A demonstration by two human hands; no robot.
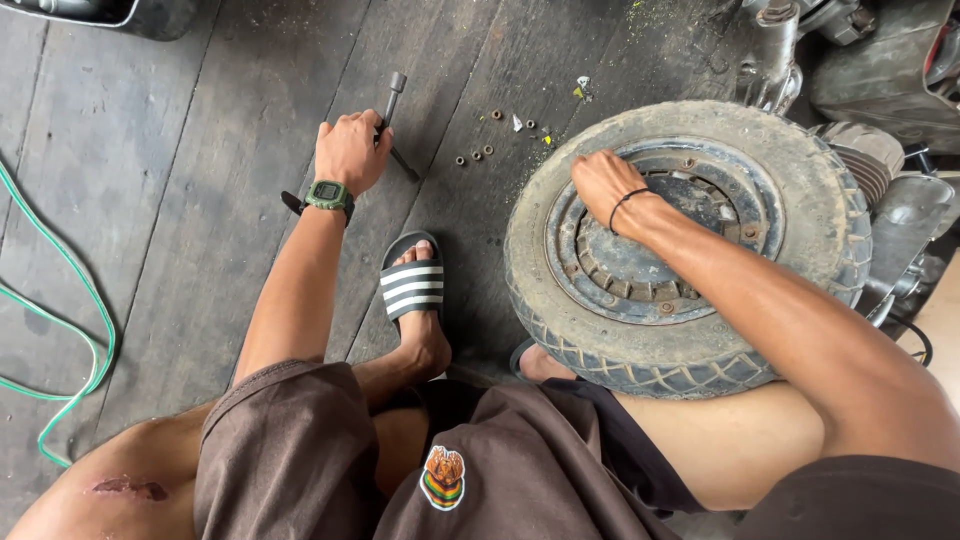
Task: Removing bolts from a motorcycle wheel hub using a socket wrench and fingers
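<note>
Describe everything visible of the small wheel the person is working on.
The wheel is a small, dusty scooter-type wheel: worn treaded rubber tyre on a rusty, dirt-caked metal rim with studs around its hub. It lies nearly flat, resting against the person's leg on the wooden floor. The right hand presses on the rim's upper left edge.

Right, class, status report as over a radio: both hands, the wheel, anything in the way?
Left hand gripping wrench. Right hand on wheel rim. Loose nuts on floor beside wheel.
</note>
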